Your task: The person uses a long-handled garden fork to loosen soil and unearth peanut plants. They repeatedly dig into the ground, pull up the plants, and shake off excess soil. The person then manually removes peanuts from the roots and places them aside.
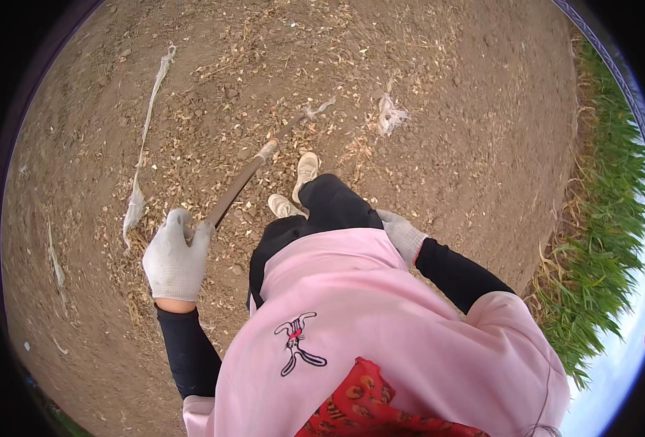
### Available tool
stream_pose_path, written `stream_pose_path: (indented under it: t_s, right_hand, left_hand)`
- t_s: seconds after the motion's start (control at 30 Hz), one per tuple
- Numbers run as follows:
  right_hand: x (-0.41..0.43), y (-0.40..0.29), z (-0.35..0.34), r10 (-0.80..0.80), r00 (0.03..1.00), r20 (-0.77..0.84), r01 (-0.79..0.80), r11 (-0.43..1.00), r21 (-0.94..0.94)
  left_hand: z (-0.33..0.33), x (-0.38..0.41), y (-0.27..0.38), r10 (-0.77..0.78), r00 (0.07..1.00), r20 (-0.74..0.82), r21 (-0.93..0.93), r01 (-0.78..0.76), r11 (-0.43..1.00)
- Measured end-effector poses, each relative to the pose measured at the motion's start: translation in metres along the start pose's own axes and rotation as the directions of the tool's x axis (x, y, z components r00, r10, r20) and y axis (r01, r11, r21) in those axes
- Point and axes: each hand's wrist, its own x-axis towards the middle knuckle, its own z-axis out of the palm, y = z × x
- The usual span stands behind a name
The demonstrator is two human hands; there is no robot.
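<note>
My left hand (178,259), in a white knit glove, grips the upper end of a long wooden handle (237,188). Clear wrapping and an orange band surround the joint (268,148) where the handle meets a thin dark metal shaft (290,127). A scrap of whitish plastic film (320,108) clings at or lies against the far tip of that shaft, close to the soil. My right hand (403,234), gloved the same way, rests against the side of my dark trousers (336,205). Its fingers are partly hidden, and no object shows in it.
Dry brown soil with pale plant bits surrounds my beige shoes (306,172). A long strip of plastic film (149,117) lies to the left, and a crumpled piece of film (391,114) lies ahead. Green crop plants (601,257) border the ground on the right.
</note>
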Motion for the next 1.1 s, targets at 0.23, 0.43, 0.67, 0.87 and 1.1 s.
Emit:
stream_pose_path:
  t_s: [0.23,0.43,0.67,0.87,1.1]
  right_hand:
    - [-0.003,0.001,0.005,-0.177,0.942,0.286,0.146,0.981,0.126]
    - [0.046,0.053,-0.066,-0.244,0.97,0.028,0.223,0.832,-0.508]
    - [0.0,0.013,-0.032,-0.242,0.969,0.043,0.246,0.956,-0.163]
    - [0.02,0.006,-0.065,-0.211,0.977,-0.03,0.195,0.94,-0.279]
    - [0.042,-0.021,-0.104,-0.173,0.982,-0.073,0.085,0.759,-0.645]
  left_hand:
    - [0.011,-0.023,-0.027,-0.012,1.0,0.003,-0.003,0.012,1.0]
    - [0.01,-0.012,-0.021,-0.031,0.999,0.014,-0.044,0.032,0.999]
    - [0.001,-0.002,-0.013,0.009,0.997,-0.078,0.0,-0.009,1.0]
    - [-0.01,0.013,0.019,-0.003,0.998,-0.067,-0.042,0.0,0.999]
    - [-0.01,0.013,0.054,0.007,0.991,-0.131,0.018,-0.004,1.0]
